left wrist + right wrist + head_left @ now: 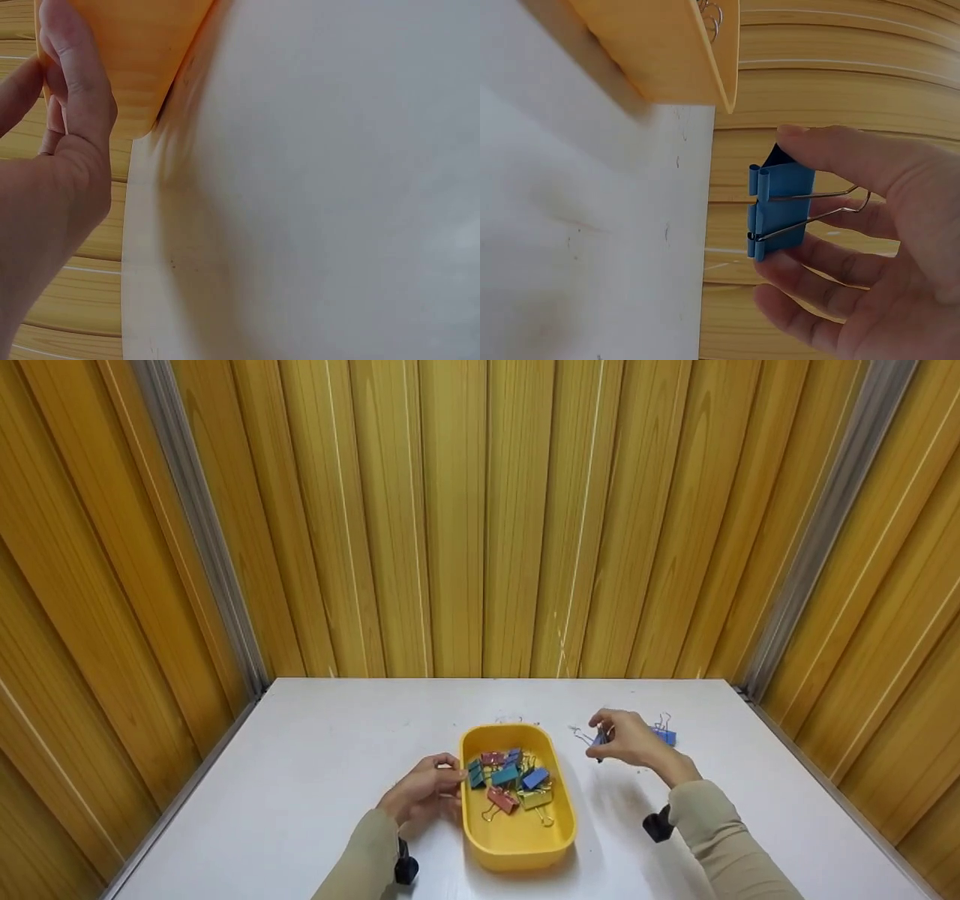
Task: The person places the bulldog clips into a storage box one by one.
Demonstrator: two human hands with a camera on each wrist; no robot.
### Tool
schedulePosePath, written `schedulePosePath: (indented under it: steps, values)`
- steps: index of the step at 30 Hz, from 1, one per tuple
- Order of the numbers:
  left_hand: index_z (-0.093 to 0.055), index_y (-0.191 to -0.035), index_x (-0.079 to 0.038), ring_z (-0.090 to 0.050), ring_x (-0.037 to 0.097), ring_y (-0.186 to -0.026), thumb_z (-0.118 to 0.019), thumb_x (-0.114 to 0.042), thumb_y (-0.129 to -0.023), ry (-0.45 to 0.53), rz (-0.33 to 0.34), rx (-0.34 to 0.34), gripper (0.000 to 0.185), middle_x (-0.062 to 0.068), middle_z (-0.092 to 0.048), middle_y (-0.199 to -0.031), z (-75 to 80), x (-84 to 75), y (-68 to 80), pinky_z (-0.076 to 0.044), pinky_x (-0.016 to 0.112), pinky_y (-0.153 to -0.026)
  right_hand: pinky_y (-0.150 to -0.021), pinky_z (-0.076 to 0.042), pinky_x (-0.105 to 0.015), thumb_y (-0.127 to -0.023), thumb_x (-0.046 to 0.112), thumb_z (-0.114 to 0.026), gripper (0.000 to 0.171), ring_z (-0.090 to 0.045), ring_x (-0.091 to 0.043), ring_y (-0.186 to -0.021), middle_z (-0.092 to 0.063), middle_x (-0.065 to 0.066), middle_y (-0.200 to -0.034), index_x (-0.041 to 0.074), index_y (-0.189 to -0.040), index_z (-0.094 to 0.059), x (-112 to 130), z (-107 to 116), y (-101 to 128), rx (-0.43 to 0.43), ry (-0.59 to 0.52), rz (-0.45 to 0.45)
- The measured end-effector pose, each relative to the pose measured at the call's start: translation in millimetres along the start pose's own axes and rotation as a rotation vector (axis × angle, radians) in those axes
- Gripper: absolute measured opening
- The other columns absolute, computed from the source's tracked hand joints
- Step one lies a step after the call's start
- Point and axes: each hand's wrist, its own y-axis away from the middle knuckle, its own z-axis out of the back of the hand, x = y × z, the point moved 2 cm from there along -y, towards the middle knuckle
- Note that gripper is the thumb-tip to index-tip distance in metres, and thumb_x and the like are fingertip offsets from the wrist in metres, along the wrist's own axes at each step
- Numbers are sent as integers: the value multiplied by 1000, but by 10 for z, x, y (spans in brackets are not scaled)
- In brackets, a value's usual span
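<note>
My right hand (630,739) pinches a blue binder clip (786,202) between thumb and fingertips, with one wire handle pointing back toward the palm in the right wrist view. It holds the clip over the table, to the right of a yellow plastic box (519,855). My left hand (424,787) grips the left side of this box at the rim, its fingers against the outer wall in the left wrist view. Inside the box lie several binder clips, among them a red clip (502,800), a teal clip (505,775), a blue clip (535,778) and a yellow clip (535,799).
Another blue binder clip (664,735) lies on the white table (315,787) just beyond my right hand. Wood-patterned panels (457,525) rise behind the table and on both sides, with grey metal posts (214,510) at the corners.
</note>
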Motion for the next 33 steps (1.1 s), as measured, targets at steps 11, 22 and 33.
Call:
schedulePosePath:
  steps: [11, 22, 33]
  values:
    - [-50, -97, -9, -63, 12, -70, -60, -11, -93, 22, -15, 13, 11, 7, -66, -87, -10, 21, -7, -57, 24, -64, -67, -56, -27, -77, 21, -80, 46, -60, -13, -75, -67, -15, -94, 0, -113, -60, 354, -209, -167, 40, -34, 122]
    - [-51, -101, -8, -63, 13, -72, -62, -14, -92, -7, -6, -12, 15, 8, -66, -90, -15, 23, -40, -57, 24, -65, -90, -53, -47, -83, 37, -74, 48, -61, -34, -101, -66, -19, -111, 1, -113, -62, 377, -402, -213, 2, -66, 120]
    - [-50, -100, -10, -64, 12, -72, -61, -13, -92, -16, -1, -4, 14, 6, -67, -89, -2, 21, -16, -59, 27, -68, -94, -43, -58, -89, 19, -65, 30, -50, -44, -110, -62, -27, -112, -6, -106, -62, -604, -182, -25, -289, 107, -58]
